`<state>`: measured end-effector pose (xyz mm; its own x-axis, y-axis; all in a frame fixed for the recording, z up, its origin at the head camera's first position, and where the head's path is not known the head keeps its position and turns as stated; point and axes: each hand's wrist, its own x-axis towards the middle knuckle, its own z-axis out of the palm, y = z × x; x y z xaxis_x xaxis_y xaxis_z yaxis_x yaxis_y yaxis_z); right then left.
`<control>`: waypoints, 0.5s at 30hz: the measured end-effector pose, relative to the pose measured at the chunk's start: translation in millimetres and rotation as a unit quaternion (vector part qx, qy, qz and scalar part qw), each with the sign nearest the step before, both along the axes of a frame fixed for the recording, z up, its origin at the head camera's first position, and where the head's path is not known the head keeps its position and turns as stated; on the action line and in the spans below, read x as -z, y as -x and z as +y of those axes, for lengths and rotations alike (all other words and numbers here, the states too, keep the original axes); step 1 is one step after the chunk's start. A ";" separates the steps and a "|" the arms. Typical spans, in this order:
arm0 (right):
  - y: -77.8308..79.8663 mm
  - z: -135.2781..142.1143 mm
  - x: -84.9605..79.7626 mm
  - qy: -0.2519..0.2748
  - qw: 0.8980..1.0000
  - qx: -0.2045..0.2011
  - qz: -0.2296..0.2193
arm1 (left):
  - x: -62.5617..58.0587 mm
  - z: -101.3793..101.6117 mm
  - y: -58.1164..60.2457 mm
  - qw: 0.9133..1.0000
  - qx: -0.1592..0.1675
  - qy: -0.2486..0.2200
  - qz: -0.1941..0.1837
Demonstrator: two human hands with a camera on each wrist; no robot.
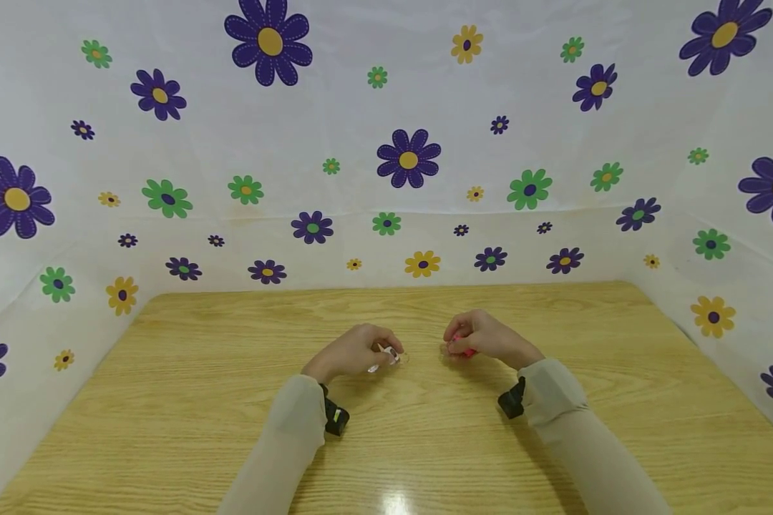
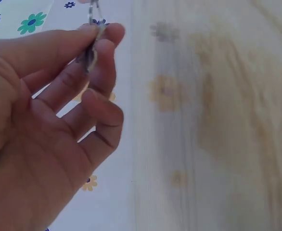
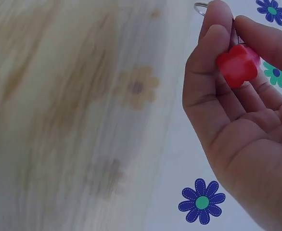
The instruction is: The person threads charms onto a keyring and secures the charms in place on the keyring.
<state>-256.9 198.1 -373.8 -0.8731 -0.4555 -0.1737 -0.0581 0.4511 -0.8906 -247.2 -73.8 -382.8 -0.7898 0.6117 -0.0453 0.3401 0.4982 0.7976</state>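
Mid-frame, our left hand (image 1: pixel 357 348) pinched a silvery trinket (image 1: pixel 392 352) and our right hand (image 1: pixel 489 339) a red charm (image 3: pixel 238 66), both grasped but apart.

On my head feed I have a yellowish-brown, wood-grained tabletop (image 1: pixel 135 429) at six o'clock; white sheeting (image 1: pixel 322 114) printed with purple, green and yellow flowers (image 1: pixel 409 159) runs clockwise, nine to three.

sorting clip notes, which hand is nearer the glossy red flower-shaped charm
Right. The right hand holds the charm; the left hand is apart from it, off to its left.
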 end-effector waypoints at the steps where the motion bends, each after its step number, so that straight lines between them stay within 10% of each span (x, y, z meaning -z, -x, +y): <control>1: 0.1 -0.6 -0.3 -0.002 1.000 0.005 -0.001 | 0.5 0.8 -0.3 1.000 -0.004 -0.002 0.003; 15: -3.0 -10.9 0.6 0.034 0.999 0.004 -0.015 | -2.0 11.9 -4.0 0.999 -0.013 -0.036 0.037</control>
<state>-253.9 187.2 -374.4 -0.8711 -0.4612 -0.1689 -0.0274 0.3889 -0.9209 -243.1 -61.9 -380.8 -0.8044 0.5913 0.0573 0.3876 0.4494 0.8049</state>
